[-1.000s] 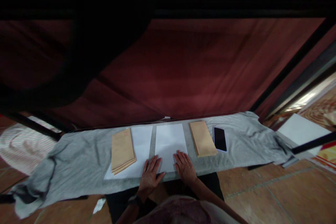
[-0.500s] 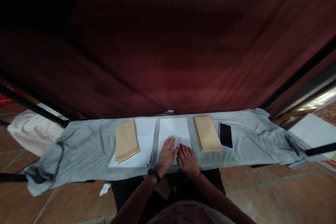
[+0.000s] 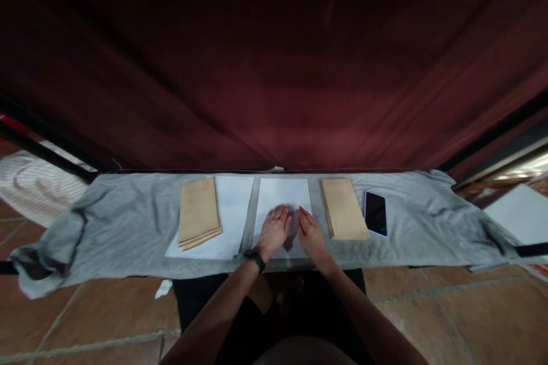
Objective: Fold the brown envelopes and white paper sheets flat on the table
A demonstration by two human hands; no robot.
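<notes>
A white sheet of paper (image 3: 282, 189) lies in front of me on the grey cloth. My left hand (image 3: 275, 231) rests on its left half, palm down with the fingers stretched out. On the right half is my right hand (image 3: 311, 234), its fingers extended and angled inward on the paper. A narrow gap separates the two hands. To the left, a small stack of brown envelopes (image 3: 197, 211) sits partly over more white paper (image 3: 233, 205). Another stack of brown envelopes (image 3: 345, 208) lies just right of the sheet.
A phone (image 3: 375, 214) with a dark screen lies right of the right-hand envelopes. Grey cloth (image 3: 128, 217) covers the narrow table. A dark red curtain-like surface (image 3: 274, 97) rises behind it. A white scrap (image 3: 163, 288) lies on the tiled floor.
Both hands have slid forward on the paper, and my right hand has moved a little away from the left. The camera view has shifted slightly.
</notes>
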